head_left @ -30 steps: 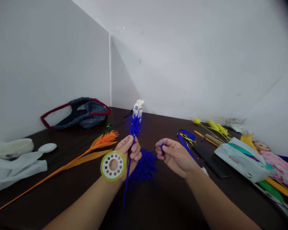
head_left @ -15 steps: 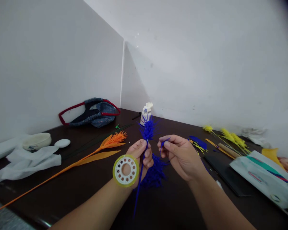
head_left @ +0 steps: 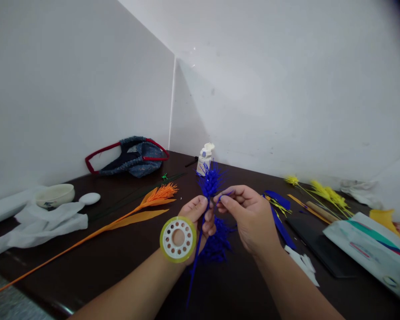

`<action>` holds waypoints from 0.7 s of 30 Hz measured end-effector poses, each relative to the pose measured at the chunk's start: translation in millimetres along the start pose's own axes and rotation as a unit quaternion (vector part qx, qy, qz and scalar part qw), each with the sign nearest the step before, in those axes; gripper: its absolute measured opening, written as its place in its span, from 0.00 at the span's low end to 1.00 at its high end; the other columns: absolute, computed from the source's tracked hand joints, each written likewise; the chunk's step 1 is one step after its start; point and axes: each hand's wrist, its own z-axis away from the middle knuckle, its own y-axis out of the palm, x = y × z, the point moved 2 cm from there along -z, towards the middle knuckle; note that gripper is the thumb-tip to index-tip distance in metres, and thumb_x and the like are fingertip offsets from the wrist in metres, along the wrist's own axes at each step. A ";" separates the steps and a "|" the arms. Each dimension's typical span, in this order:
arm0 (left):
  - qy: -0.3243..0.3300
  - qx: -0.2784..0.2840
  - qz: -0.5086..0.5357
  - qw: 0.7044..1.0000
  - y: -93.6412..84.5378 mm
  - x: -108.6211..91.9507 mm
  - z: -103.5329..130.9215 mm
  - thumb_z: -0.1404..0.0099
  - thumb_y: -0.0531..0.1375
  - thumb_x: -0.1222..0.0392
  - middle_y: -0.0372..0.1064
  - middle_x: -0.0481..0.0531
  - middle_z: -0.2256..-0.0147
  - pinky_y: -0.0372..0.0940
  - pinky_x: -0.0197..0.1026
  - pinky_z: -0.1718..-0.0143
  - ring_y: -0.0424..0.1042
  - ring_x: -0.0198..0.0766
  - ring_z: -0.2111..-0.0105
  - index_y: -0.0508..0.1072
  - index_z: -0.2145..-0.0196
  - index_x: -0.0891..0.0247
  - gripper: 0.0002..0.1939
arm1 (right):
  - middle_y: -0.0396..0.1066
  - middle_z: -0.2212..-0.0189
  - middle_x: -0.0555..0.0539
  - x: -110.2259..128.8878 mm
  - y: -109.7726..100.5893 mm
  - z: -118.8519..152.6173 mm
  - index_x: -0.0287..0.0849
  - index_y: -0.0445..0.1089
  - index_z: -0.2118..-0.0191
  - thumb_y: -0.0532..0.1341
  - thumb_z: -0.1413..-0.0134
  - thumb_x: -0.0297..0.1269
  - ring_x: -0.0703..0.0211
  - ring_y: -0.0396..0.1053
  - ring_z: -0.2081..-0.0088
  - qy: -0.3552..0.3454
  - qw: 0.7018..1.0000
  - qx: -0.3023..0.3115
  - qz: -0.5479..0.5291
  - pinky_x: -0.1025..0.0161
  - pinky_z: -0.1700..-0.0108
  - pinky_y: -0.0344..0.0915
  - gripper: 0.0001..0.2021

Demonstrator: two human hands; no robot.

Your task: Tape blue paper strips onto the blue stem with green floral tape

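Note:
Near the middle, my left hand (head_left: pixel 200 218) is closed around the stem of a blue wheat-like ear (head_left: pixel 210 180), which stands upright with its stem slanting down. A roll of clear yellowish tape (head_left: pixel 178 239) sits at my left wrist. Just right of the ear, my right hand (head_left: pixel 243 209) pinches a small blue piece (head_left: pixel 225 195) between thumb and fingers, close to the base of the ear. Below the hands lies a pile of blue pieces (head_left: pixel 218 244) on the dark table (head_left: pixel 120 271).
An orange ear (head_left: pixel 162 193) with leaves, a bowl (head_left: pixel 56 195) and a white spoon (head_left: pixel 90 198) lie left. Behind are a denim item with red trim (head_left: pixel 136 160) and a white bottle (head_left: pixel 205 160). Yellow ears (head_left: pixel 330 195), a black slab (head_left: pixel 316 249) and a packet (head_left: pixel 370 253) lie right.
My right hand has come nearer to the blue ear with the small piece. The view has shifted slightly, and white scraps beside my right forearm show more.

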 end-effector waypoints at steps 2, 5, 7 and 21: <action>0.001 0.000 0.006 1.000 0.5 -0.2 0.7 0.41 0.59 0.58 0.59 0.43 0.82 0.53 0.30 0.85 0.53 0.24 0.87 0.64 0.74 0.65 0.09 | 0.72 0.74 0.49 2.3 -0.4 0.8 0.41 0.70 0.71 0.61 0.56 0.31 0.62 0.69 0.74 -0.024 0.998 0.003 0.056 0.63 0.71 0.67 0.02; 0.000 0.002 0.006 1.000 0.6 0.5 0.9 0.41 0.59 0.58 0.59 0.43 0.82 0.53 0.30 0.85 0.54 0.24 0.87 0.63 0.76 0.65 0.11 | 0.70 0.73 0.50 3.8 -0.4 1.6 0.42 0.71 0.71 0.61 0.55 0.29 0.63 0.68 0.73 -0.060 0.993 0.009 0.104 0.64 0.72 0.66 0.03; -0.005 0.002 -0.004 1.000 0.8 1.2 0.9 0.42 0.60 0.57 0.59 0.43 0.82 0.53 0.29 0.85 0.53 0.24 0.87 0.64 0.75 0.65 0.11 | 0.70 0.73 0.50 2.8 -0.4 1.5 0.42 0.70 0.71 0.60 0.55 0.30 0.62 0.69 0.71 -0.068 0.993 0.001 0.098 0.64 0.70 0.66 0.03; -0.002 -0.013 -0.032 0.999 5.2 1.7 0.9 0.42 0.59 0.58 0.59 0.42 0.83 0.52 0.30 0.87 0.53 0.23 0.89 0.65 0.76 0.66 0.10 | 0.72 0.77 0.49 -13.3 4.8 4.3 0.42 0.70 0.70 0.61 0.54 0.33 0.60 0.69 0.75 -0.002 0.998 -0.029 0.061 0.60 0.71 0.67 0.03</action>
